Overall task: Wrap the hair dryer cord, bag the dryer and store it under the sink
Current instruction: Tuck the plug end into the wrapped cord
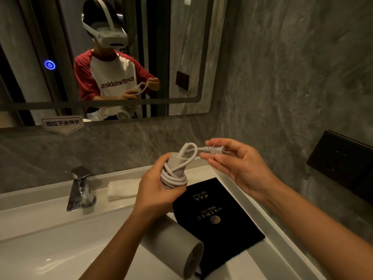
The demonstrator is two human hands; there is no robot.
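My left hand [156,190] grips the handle of a grey hair dryer [175,237], handle pointing up and barrel hanging below my wrist over the counter. The grey cord [175,176] is coiled several times around the handle, with a loop standing above its tip. My right hand [236,164] pinches the plug [214,149] at the cord's free end, just right of the handle. A black drawstring bag [218,217] with gold lettering lies flat on the white counter beneath both hands.
A chrome faucet [80,188] stands left of my hands by the white sink basin [50,239]. A folded white towel [123,188] lies behind it. A black wall socket panel [341,164] is at the right. The mirror [181,47] shows the person's reflection.
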